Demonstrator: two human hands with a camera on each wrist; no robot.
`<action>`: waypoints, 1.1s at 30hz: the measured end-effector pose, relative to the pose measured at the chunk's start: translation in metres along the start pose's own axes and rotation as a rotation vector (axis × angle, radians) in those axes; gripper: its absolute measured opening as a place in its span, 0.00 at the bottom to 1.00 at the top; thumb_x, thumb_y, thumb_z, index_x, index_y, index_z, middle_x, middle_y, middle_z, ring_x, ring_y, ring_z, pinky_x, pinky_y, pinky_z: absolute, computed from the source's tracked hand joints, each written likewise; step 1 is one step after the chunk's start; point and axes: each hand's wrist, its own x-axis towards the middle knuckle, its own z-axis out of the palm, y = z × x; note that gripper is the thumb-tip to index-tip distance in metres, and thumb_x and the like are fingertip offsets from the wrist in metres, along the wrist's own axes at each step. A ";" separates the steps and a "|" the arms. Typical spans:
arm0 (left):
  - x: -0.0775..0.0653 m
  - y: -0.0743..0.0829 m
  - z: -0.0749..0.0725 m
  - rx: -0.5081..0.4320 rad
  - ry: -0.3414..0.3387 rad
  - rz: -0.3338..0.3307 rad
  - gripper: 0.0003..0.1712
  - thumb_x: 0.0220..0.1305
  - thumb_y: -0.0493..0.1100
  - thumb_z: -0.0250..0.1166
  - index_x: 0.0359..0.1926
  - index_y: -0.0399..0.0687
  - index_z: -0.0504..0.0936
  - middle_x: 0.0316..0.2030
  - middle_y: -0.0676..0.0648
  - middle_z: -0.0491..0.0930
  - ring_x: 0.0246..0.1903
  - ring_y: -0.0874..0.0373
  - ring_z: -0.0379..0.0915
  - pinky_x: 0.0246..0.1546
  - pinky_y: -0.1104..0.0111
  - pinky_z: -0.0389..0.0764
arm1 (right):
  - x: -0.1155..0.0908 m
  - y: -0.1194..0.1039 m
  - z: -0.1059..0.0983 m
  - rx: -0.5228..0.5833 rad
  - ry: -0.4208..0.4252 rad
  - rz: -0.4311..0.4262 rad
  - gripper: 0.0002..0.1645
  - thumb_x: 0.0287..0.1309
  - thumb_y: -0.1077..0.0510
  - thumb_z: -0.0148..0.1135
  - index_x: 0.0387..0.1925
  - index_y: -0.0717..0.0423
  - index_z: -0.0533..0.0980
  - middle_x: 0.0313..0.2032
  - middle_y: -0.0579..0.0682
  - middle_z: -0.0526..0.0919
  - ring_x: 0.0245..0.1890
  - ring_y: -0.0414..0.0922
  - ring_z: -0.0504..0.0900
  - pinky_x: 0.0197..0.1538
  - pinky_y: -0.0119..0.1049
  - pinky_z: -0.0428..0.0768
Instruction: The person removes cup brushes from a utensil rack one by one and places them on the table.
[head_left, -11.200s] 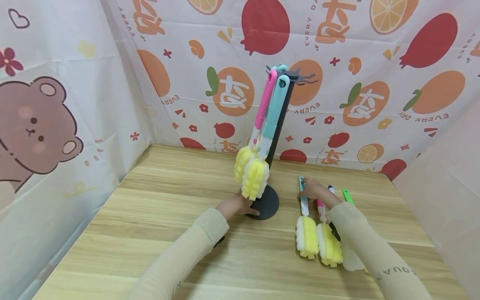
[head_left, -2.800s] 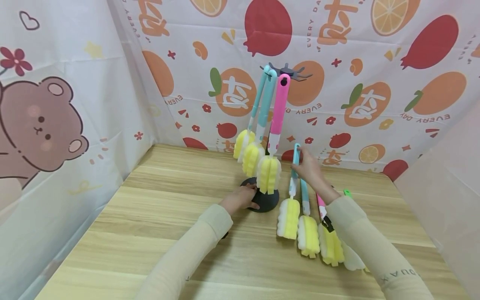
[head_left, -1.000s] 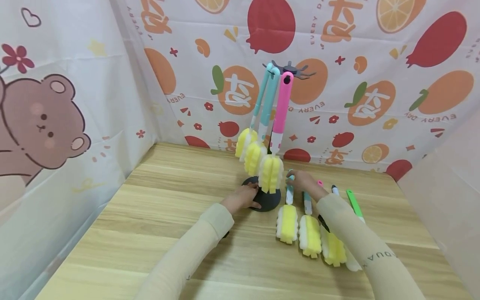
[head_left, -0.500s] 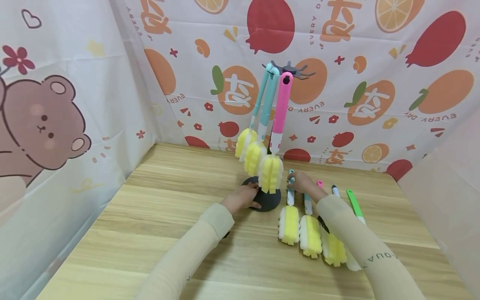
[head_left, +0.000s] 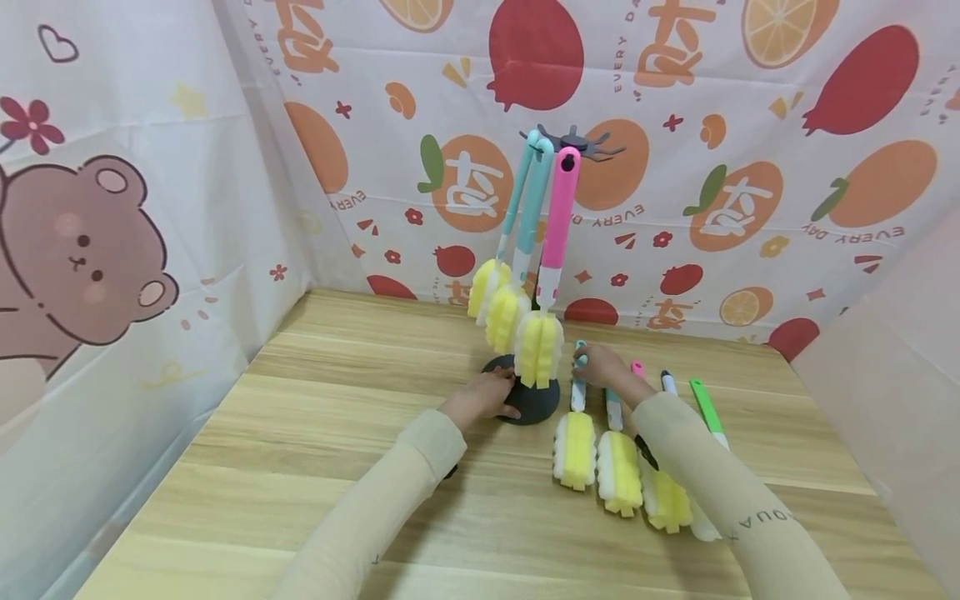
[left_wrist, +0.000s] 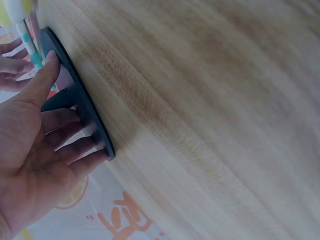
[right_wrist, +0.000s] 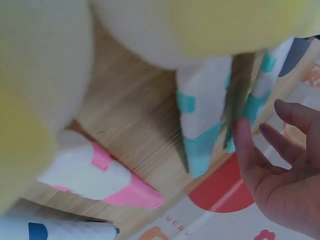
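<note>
A dark upright stand, its round base (head_left: 538, 407) on the table, bears a pink-handled sponge brush (head_left: 558, 221) and two teal ones hanging from its hooks. My left hand (head_left: 482, 396) rests on that base, thumb and fingers spread to either side of the pole in the left wrist view. To the right of the stand, a teal-handled sponge brush (head_left: 576, 450) lies on the table. My right hand (head_left: 606, 367) is at its handle. In the right wrist view the right hand's fingers are extended, touching or close beside the handle (right_wrist: 257, 100).
Right of that brush lie another teal brush (head_left: 618, 475), a pink-handled one (head_left: 667, 502), a dark-tipped white handle (head_left: 669, 382) and a green handle (head_left: 707, 408). The right forearm covers parts of them. Printed cloth (head_left: 420, 75) walls the wooden table (head_left: 300, 417) behind.
Earlier my right hand held the teal brush raised beside the stand; now it lies leftmost in the row on the table. The hanging brushes have turned since the first frame. Little differs over the last half second.
</note>
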 end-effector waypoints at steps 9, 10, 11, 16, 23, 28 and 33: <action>0.000 -0.001 0.000 0.004 0.004 -0.003 0.42 0.58 0.58 0.61 0.65 0.36 0.62 0.65 0.41 0.57 0.64 0.45 0.51 0.61 0.61 0.56 | -0.014 -0.034 -0.002 0.144 -0.030 -0.133 0.17 0.55 0.60 0.61 0.46 0.66 0.74 0.42 0.61 0.79 0.43 0.54 0.77 0.42 0.43 0.77; 0.000 -0.001 0.000 0.004 0.004 -0.002 0.42 0.58 0.58 0.61 0.65 0.36 0.62 0.66 0.41 0.57 0.64 0.45 0.51 0.61 0.61 0.55 | -0.016 -0.038 -0.002 0.177 -0.040 -0.140 0.14 0.55 0.61 0.61 0.42 0.65 0.75 0.38 0.58 0.79 0.39 0.52 0.78 0.40 0.41 0.77; -0.001 0.000 0.000 0.001 0.003 -0.002 0.42 0.58 0.58 0.61 0.65 0.36 0.62 0.66 0.41 0.57 0.64 0.46 0.50 0.61 0.61 0.55 | -0.018 -0.042 -0.001 0.209 -0.040 -0.155 0.10 0.54 0.62 0.60 0.38 0.64 0.75 0.34 0.56 0.79 0.35 0.50 0.78 0.37 0.39 0.76; -0.001 0.000 0.000 -0.013 -0.004 -0.006 0.42 0.59 0.57 0.61 0.65 0.36 0.62 0.66 0.42 0.55 0.65 0.46 0.49 0.62 0.62 0.54 | -0.023 -0.053 0.002 0.402 -0.019 -0.163 0.06 0.59 0.65 0.52 0.27 0.61 0.69 0.16 0.47 0.65 0.16 0.40 0.62 0.22 0.30 0.64; -0.001 -0.001 0.000 -0.009 0.002 0.000 0.42 0.59 0.57 0.61 0.65 0.36 0.61 0.66 0.42 0.55 0.65 0.46 0.49 0.62 0.62 0.54 | -0.029 -0.058 0.003 0.650 0.049 -0.133 0.06 0.59 0.69 0.50 0.38 0.68 0.71 0.30 0.53 0.75 0.28 0.42 0.70 0.34 0.34 0.73; -0.001 -0.002 0.001 -0.023 0.004 0.003 0.41 0.59 0.57 0.61 0.65 0.37 0.61 0.66 0.42 0.55 0.65 0.46 0.49 0.62 0.61 0.54 | -0.030 -0.059 0.000 0.949 -0.009 -0.140 0.12 0.61 0.71 0.41 0.46 0.72 0.66 0.33 0.53 0.71 0.33 0.43 0.70 0.43 0.41 0.72; -0.003 -0.001 0.000 -0.027 0.000 0.002 0.41 0.59 0.57 0.60 0.65 0.37 0.61 0.67 0.42 0.55 0.65 0.46 0.49 0.62 0.62 0.55 | -0.028 -0.062 -0.013 1.215 0.023 -0.131 0.24 0.65 0.69 0.38 0.62 0.72 0.56 0.51 0.58 0.67 0.39 0.37 0.72 0.45 0.31 0.72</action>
